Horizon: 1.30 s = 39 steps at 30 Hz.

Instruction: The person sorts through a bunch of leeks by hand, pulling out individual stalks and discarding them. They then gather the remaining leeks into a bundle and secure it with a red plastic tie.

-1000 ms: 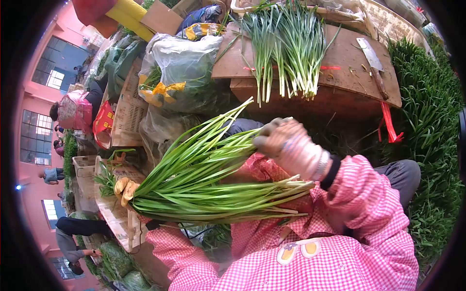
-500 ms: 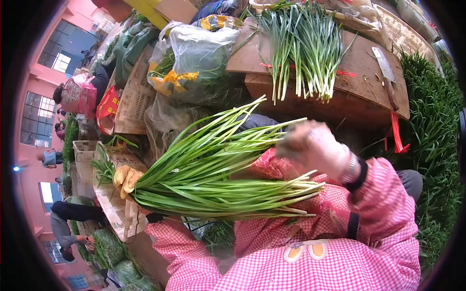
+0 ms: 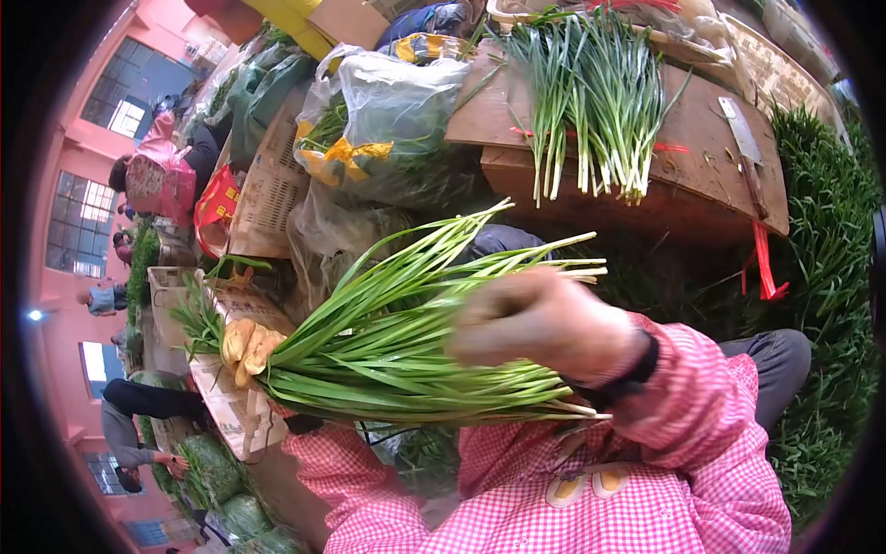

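Observation:
In the head view, my left hand [image 3: 249,352], in a tan glove, is closed round the leafy end of a bunch of long green stalks [image 3: 378,342]. The stalks fan out to the right, pale ends toward my right side. Over the middle of the fan is my right hand [image 3: 531,323], blurred by motion; its fingers are smeared, and whether they touch the stalks cannot be made out. Another pile of stalks [image 3: 600,111] lies on a brown board [image 3: 706,175], beside a knife [image 3: 741,134] with a wooden handle.
Red ribbon [image 3: 764,263] hangs off the board's corner. Plastic bags of greens [image 3: 392,120] and crates [image 3: 268,198] stand ahead and to the left. Dense greens [image 3: 831,277] line the right. Other people, one in grey [image 3: 125,434], are at the far left.
My right hand has moved left and down, from the pale stalk ends to over the middle of the bunch. My left hand still grips the bunch. The view has shifted slightly.

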### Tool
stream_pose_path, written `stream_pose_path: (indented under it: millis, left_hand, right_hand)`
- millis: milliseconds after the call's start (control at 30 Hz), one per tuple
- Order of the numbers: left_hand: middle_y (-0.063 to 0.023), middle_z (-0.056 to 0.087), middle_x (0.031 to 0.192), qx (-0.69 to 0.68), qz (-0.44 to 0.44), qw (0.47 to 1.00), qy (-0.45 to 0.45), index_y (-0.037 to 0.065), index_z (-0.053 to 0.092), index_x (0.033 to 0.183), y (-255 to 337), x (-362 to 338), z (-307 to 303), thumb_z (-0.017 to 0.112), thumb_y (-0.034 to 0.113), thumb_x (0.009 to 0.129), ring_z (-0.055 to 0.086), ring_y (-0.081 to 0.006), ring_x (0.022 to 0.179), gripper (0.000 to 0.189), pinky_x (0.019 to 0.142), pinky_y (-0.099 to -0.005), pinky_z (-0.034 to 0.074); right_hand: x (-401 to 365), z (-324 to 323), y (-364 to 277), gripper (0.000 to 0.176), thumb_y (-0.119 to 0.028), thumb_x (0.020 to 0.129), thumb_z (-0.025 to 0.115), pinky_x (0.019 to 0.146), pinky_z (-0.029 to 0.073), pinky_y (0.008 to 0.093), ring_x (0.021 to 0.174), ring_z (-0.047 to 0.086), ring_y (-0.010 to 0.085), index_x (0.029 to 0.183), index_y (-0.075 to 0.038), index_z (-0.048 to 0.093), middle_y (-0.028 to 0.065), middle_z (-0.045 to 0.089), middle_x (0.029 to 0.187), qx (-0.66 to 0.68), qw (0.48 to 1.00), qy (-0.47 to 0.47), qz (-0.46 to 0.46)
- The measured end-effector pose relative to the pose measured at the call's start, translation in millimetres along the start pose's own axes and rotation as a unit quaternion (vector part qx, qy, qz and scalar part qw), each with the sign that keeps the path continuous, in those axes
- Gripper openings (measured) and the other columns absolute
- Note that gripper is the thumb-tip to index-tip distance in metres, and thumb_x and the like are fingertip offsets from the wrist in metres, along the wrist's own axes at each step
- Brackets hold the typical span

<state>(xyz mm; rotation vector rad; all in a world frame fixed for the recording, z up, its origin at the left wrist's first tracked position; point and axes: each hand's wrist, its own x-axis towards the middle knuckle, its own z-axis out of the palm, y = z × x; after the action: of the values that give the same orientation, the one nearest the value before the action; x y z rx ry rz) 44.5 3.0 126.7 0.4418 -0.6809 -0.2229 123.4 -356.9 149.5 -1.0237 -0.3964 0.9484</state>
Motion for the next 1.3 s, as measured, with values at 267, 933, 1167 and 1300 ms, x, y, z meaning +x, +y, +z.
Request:
stream_pose_path:
  millis: [267,933,1167,1300]
  left_hand:
    - [-0.0008,0.055,0.061,-0.014,-0.002,0.998,0.063,0.014,0.046,0.061,-0.7,3.0,6.9,0.051,0.007,0.081,0.054,-0.0173,0.079,0.022,0.081,-0.0351,0.043]
    - [-0.0099,0.061,0.068,0.033,-0.015,0.999,-0.037,0.006,0.05,0.068,27.0,-2.5,3.4,0.049,0.005,0.085,0.06,-0.0199,0.073,0.018,0.079,-0.036,0.048]
    - [-0.0111,0.061,0.08,0.041,-0.033,0.985,-0.164,0.008,0.046,0.06,31.5,35.5,19.8,0.041,0.004,0.087,0.063,-0.0215,0.064,0.028,0.073,-0.0307,0.049]
    - [-0.0059,0.055,0.072,0.082,-0.015,0.994,0.07,0.006,0.047,0.078,4.4,38.6,41.3,0.037,0.006,0.091,0.055,-0.0186,0.065,0.016,0.071,-0.0294,0.048]
  right_hand:
    - [-75.8,-88.0,10.8,0.014,-0.021,0.074,0.069,0.059,0.046,0.03,0.065,0.058,0.0231,0.076,-0.007,0.069,0.0072,0.061,0.069,-0.662,0.734,0.071,0.135]
    - [-36.2,-106.2,67.8,0.055,-0.024,0.068,0.076,0.083,0.045,0.0399,0.093,0.058,0.0333,0.117,-0.008,0.056,0.0152,0.062,0.099,-0.532,0.831,0.132,-0.093]
    - [-87.0,-99.9,-1.4,0.028,-0.01,0.077,0.071,0.074,0.047,0.0255,0.08,0.059,0.011,0.103,-0.001,0.065,0.0068,0.066,0.09,-0.111,0.992,0.068,-0.001]
    - [-95.0,-108.7,6.2,0.025,-0.016,0.077,0.072,0.067,0.047,0.0236,0.072,0.057,0.0078,0.095,0.0,0.067,0.0024,0.064,0.079,-0.155,0.972,0.123,0.13]
